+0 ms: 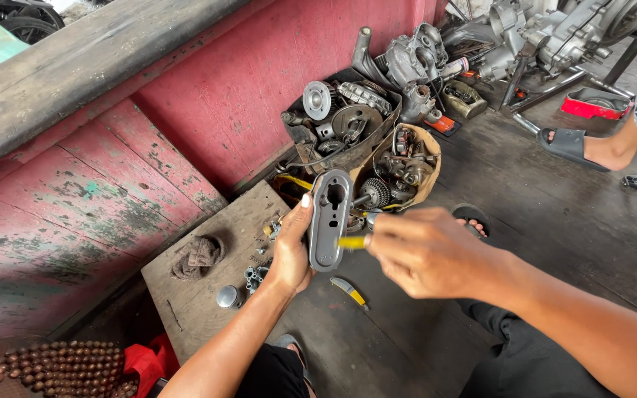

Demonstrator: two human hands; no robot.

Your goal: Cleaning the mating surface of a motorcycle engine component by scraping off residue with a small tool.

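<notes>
Rag [197, 256] left of metal cover [329, 220]

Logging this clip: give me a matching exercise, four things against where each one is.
Things:
1. cover
2. rag
3. beads
4. yellow tool

Places:
A. bottom left corner
B. in the right hand
C. on the wooden board
D. held upright in the left hand

Pairs: 1-D, 2-C, 3-A, 4-B
</notes>
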